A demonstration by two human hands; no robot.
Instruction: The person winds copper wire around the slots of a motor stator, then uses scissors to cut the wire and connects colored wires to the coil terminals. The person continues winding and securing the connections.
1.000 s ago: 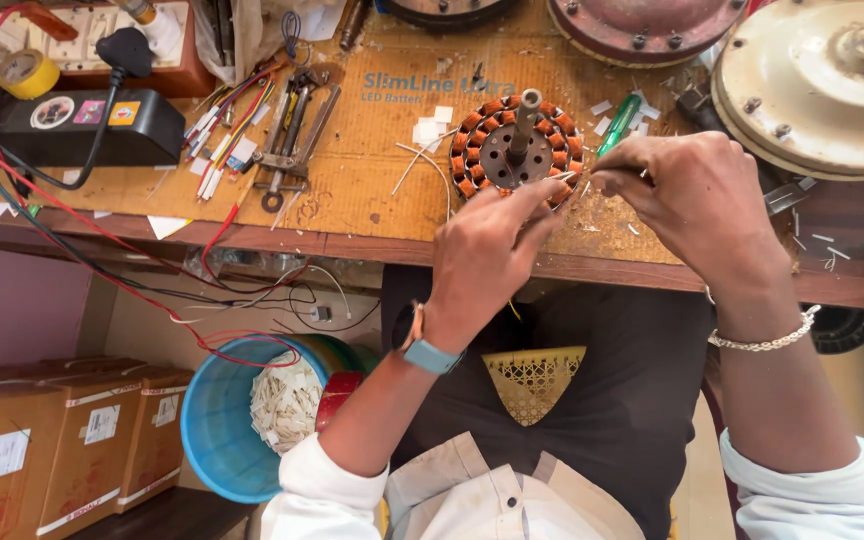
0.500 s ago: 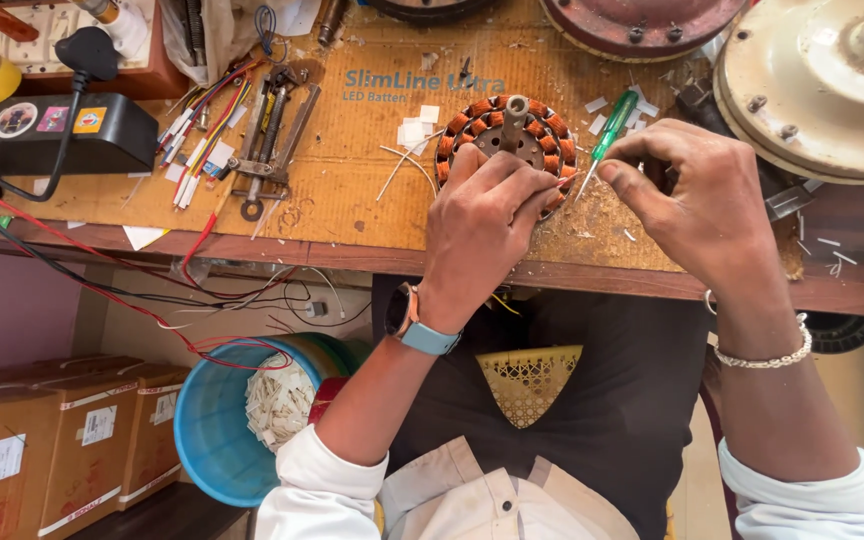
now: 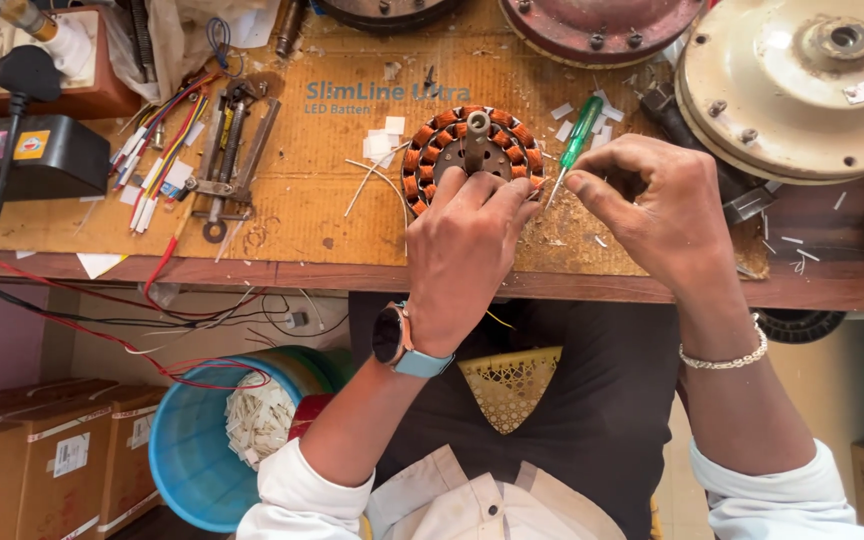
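A round fan stator (image 3: pixel 452 145) with copper coils and a centre shaft lies on a cardboard sheet (image 3: pixel 322 190) on the workbench. My left hand (image 3: pixel 464 250) rests on its near edge, fingers closed on the rim. My right hand (image 3: pixel 647 210) holds a green-handled screwdriver (image 3: pixel 577 135) with its tip pointing at the stator's right side. White wire leads (image 3: pixel 372 180) trail from the stator's left. A watch sits on my left wrist, a bracelet on my right.
A cream motor cover (image 3: pixel 802 85) and a red one (image 3: pixel 602 25) lie at the back right. A puller tool (image 3: pixel 227 160), coloured wires (image 3: pixel 157 160) and a black box (image 3: pixel 27 155) sit left. Under the bench stand a blue bucket (image 3: pixel 187 450) and cardboard boxes (image 3: pixel 32 460).
My left hand slid down from over the stator to its near rim, uncovering the coils. My right hand with the screwdriver stayed at the stator's right side.
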